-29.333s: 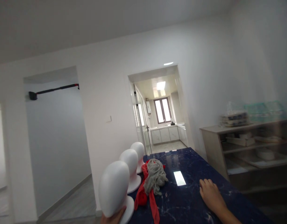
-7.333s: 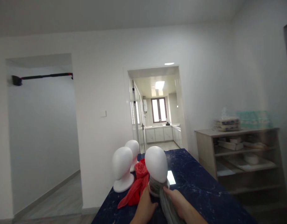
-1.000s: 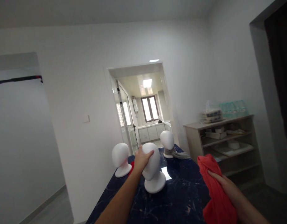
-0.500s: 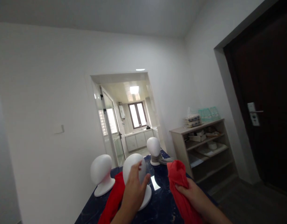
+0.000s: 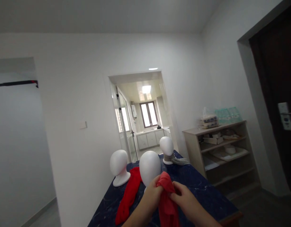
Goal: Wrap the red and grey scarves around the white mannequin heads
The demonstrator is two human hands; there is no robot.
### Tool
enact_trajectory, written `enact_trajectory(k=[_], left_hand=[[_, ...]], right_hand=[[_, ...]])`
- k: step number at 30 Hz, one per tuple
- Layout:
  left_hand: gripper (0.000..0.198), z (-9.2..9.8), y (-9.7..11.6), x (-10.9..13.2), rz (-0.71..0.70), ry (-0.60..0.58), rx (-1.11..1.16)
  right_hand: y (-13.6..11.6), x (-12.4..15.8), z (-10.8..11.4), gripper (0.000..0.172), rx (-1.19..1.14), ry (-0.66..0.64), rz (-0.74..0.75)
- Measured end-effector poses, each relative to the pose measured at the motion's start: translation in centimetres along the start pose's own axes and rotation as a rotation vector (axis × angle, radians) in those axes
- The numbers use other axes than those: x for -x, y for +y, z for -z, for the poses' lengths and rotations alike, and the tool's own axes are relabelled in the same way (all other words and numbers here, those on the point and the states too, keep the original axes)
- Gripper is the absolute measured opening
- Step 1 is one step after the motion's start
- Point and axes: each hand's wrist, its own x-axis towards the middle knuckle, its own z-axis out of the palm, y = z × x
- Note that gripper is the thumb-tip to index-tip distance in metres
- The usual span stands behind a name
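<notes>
Both hands hold a coral-red cloth [image 5: 166,189] in front of the nearest white foam head [image 5: 150,167]. My left hand [image 5: 153,194] pinches its upper left part, my right hand [image 5: 183,197] grips its right side, and the cloth's lower end hangs between them. A brighter red cloth [image 5: 130,194] lies on the dark blue table [image 5: 202,189] between the nearest head and the left foam head [image 5: 119,165]. At the far end stands another foam head [image 5: 166,146] with a grey cloth [image 5: 180,161] around its neck, trailing right.
Right of the table stands an open shelf unit [image 5: 195,132] bearing packages [image 5: 208,121] and turquoise baskets [image 5: 228,115]. A dark door [image 5: 273,72] is at the far right. Behind the table a doorway shows a kitchen counter [image 5: 147,140].
My left hand has moved from the nearest foam head to the coral-red cloth. My right hand has brought the cloth left, nearer that head. The view has turned left.
</notes>
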Motion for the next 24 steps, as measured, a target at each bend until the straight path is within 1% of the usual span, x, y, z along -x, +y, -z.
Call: enact_trajectory(k=[2, 4, 7, 9, 12, 15, 16, 18, 19, 20, 21, 24], left_hand=[[0.026, 0.9, 1.0, 0.4, -0.051, 0.007, -0.089], [0.027, 1.5, 2.0, 0.8, -0.107, -0.004, -0.155], [0.027, 2.1, 3.3, 1.3, -0.158, -0.011, -0.244], [0.032, 2.4, 3.8, 1.6, -0.158, -0.034, -0.254], [0.047, 3.1, 4.1, 2.0, -0.084, -0.158, -0.122], [0.049, 4.4, 4.0, 2.2, 0.036, -0.258, -0.037], [0.048, 4.9, 4.0, 2.3, 0.071, -0.267, -0.04], [0.042, 5.7, 4.2, 2.2, 0.117, -0.25, -0.027], [0.037, 6.0, 4.3, 2.2, 0.129, -0.241, 0.006], [0.032, 6.1, 4.6, 2.1, 0.134, -0.239, 0.058], [0.029, 6.1, 4.8, 2.0, 0.135, -0.245, 0.116], [0.028, 5.7, 5.9, 1.8, 0.146, -0.326, 0.209]], right_hand=[[-0.6, -0.7, 0.4, 0.021, 0.026, 0.071, 0.001], [-1.2, -1.3, 0.8, 0.018, -0.047, 0.112, -0.024], [-1.9, -2.1, 1.0, 0.013, -0.196, 0.083, -0.07], [-2.1, -2.5, 1.1, 0.014, -0.244, 0.061, -0.087], [-2.1, -3.1, 1.5, 0.018, -0.244, 0.067, -0.084], [-2.5, -3.5, 2.2, 0.021, -0.205, 0.054, -0.082], [-2.7, -3.6, 2.5, 0.022, -0.199, 0.049, -0.093], [-3.5, -3.5, 3.1, 0.025, -0.184, 0.029, -0.127], [-3.9, -3.4, 3.3, 0.028, -0.169, -0.012, -0.154], [-4.3, -3.2, 3.5, 0.032, -0.146, -0.097, -0.191], [-4.7, -3.0, 3.6, 0.039, -0.117, -0.232, -0.241], [-4.9, -2.5, 3.1, 0.066, -0.016, -0.788, -0.423]])
